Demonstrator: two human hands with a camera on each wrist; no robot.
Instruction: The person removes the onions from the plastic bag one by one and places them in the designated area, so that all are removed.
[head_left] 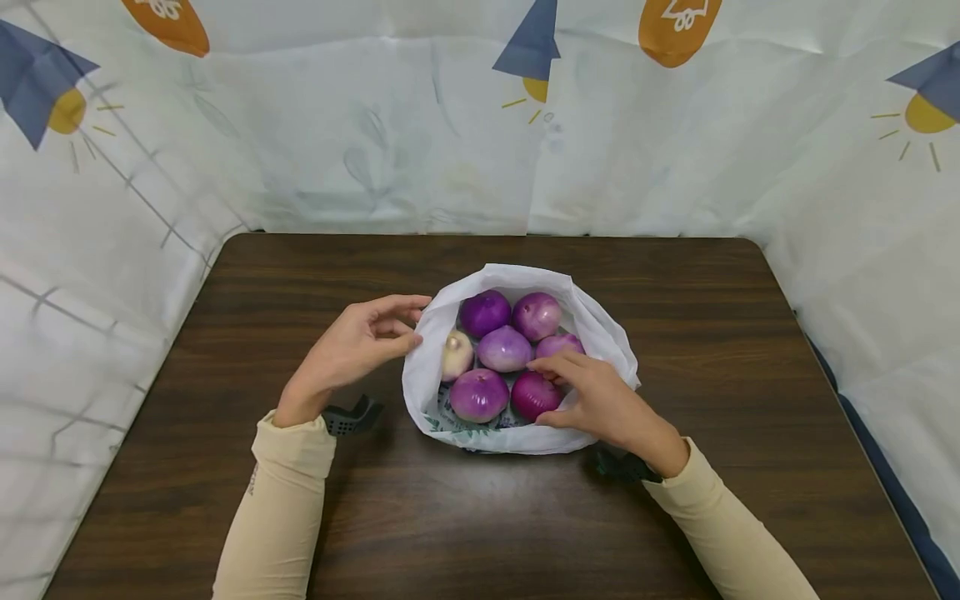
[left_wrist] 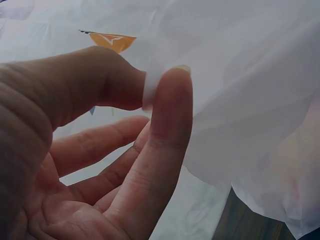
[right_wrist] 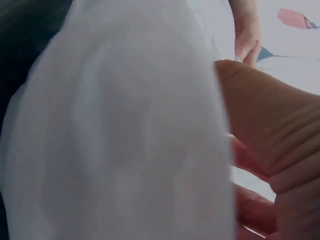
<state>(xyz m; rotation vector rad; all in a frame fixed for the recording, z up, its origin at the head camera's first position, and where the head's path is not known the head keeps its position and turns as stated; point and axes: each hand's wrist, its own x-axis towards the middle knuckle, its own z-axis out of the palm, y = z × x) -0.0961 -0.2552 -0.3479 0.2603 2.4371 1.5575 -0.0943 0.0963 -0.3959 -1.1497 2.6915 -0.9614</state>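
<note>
A white plastic bag [head_left: 600, 321] with its rim rolled open stands mid-table, holding several purple onions [head_left: 506, 349]. One onion at the bag's left, a pale one [head_left: 456, 357], shows its whitish end. My left hand [head_left: 367, 337] pinches the bag's left rim between thumb and forefinger, as the left wrist view shows with the thin plastic [left_wrist: 240, 70]. Reaching over the front right rim, my right hand [head_left: 600, 396] holds a deep red onion [head_left: 531, 396], fingers on its far side and thumb on its near side. The bag's wall hides that onion in the right wrist view.
A dark brown wooden table [head_left: 480, 533] lies under the bag. White cloth [head_left: 300, 125] printed with orange and blue shapes hangs at the back and both sides. Dark devices [head_left: 352, 417] are worn at the wrists.
</note>
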